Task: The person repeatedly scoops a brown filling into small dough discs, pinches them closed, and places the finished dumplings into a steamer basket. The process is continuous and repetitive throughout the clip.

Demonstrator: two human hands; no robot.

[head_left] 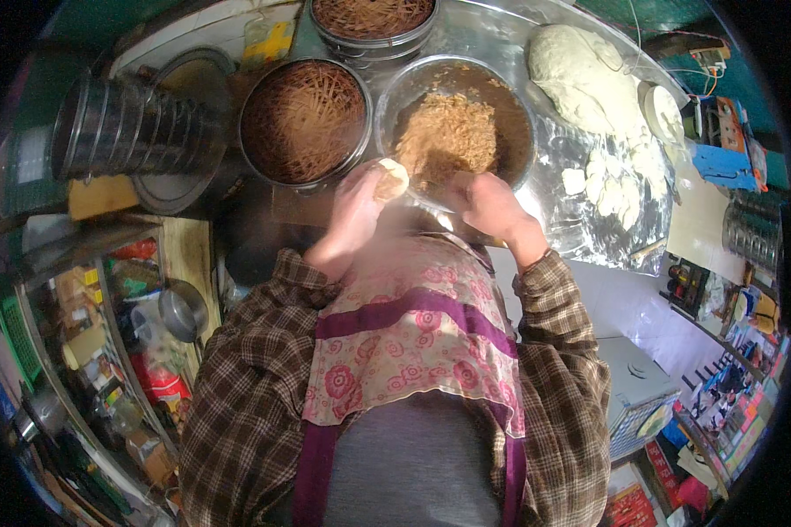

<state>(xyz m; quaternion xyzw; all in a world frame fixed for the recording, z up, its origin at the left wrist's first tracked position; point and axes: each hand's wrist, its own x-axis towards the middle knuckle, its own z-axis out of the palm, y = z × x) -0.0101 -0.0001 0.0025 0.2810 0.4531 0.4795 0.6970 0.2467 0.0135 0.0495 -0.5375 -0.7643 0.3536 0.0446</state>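
In my left hand [359, 204] lies a round dough wrapper [392, 180] with some brown filling on it, held at the near left rim of a metal bowl [532, 141]. That bowl contains brown minced filling [458, 132]. My right hand [498, 205] is at the bowl's near rim, its fingers curled; whether it grips a tool is hidden. On the floured metal worktop to the right rest a large lump of dough [577, 76] and several small dough pieces [610, 184].
Left of the bowl stands a round steamer [240, 125] lined with brown strands, with another steamer [376, 49] behind it. Stacked metal steamer rings [125, 128] stand at the far left. A short wooden stick [647, 250] lies near the worktop's right front edge.
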